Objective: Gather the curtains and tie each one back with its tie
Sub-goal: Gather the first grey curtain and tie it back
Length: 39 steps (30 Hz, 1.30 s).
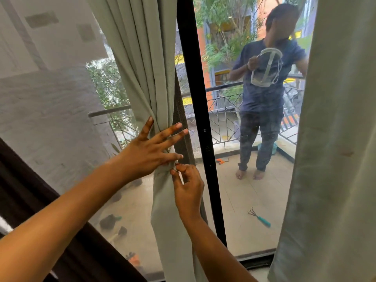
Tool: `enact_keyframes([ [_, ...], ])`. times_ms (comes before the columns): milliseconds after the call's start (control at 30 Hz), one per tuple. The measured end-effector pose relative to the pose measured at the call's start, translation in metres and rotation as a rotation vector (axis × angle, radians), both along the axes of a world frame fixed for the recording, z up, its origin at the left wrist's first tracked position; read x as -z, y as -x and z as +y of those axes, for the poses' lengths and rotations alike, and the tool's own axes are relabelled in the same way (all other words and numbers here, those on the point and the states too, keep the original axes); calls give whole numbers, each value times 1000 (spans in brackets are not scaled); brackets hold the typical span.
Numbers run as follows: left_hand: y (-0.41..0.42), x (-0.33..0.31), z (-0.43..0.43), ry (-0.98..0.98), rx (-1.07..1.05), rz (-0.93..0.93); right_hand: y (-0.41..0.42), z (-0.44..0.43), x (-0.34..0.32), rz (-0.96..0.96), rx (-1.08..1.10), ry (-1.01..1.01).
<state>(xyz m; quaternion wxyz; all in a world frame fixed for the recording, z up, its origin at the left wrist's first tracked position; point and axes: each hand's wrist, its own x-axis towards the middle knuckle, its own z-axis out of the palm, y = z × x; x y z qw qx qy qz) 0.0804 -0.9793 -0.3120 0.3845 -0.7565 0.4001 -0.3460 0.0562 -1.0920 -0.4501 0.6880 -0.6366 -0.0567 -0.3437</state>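
**Desk:** How far along are the curtains?

**Operator:** By my reading I'm partway through the 1st of 2. The left curtain (150, 58) is bunched into a narrow waist beside the dark door frame (195, 78), with folds fanning out above and below. The right curtain (335, 139) hangs loose at the edge of my view. I see no tie on it, so that 1 is all left to do.

**Desk:** Is the tie fastened?

**Operator:** I can't tell. A pale strip that I take for the tie (182, 178) shows at the waist, between my right fingers. I judge the fastening isn't finished.

**Desk:** And the fingers?

**Operator:** On my left hand (150, 151) the fingers (173, 129) are spread and mostly straight. They press flat on the gathered cloth to hold the bunch in, and they grip nothing. My right hand (188, 190) sits just below it. Its thumb and forefinger tips (179, 166) pinch that strip, and the other fingers are loosely curled.

**Desk:** Anything else out there?

**Operator:** A person (264, 88) stands on the balcony beyond the glass, and a small hand rake (259, 217) lies on the floor there.
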Motion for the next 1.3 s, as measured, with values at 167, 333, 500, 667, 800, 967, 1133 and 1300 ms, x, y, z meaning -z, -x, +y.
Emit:
enact_keyframes([
  [167, -8, -1, 10, 7, 110, 11, 4, 2, -2, -19, -91, -7],
  [333, -15, 5, 14, 76, 211, 41, 10, -5, -7, 98, -120, 3],
  [500, -22, 13, 9, 137, 351, -20, 7, -15, -20, 168, -11, 97],
  [667, -25, 61, 19, 1188, 346, 168, 2, -31, -27, 185, 96, 180],
  [800, -14, 108, 3, 1958, 245, 1420, 2, -32, -28, 179, 112, 172],
  [967, -32, 148, -13, 1817, 319, 1636, -1, -45, -39, 298, 100, 264],
  [1133, -43, 165, -22, 1854, 318, 1692, -9, -49, -44, 298, 200, 487],
  [1300, -43, 183, -32, 1930, 294, 1679, -2, -37, -19, 144, 227, 402],
])
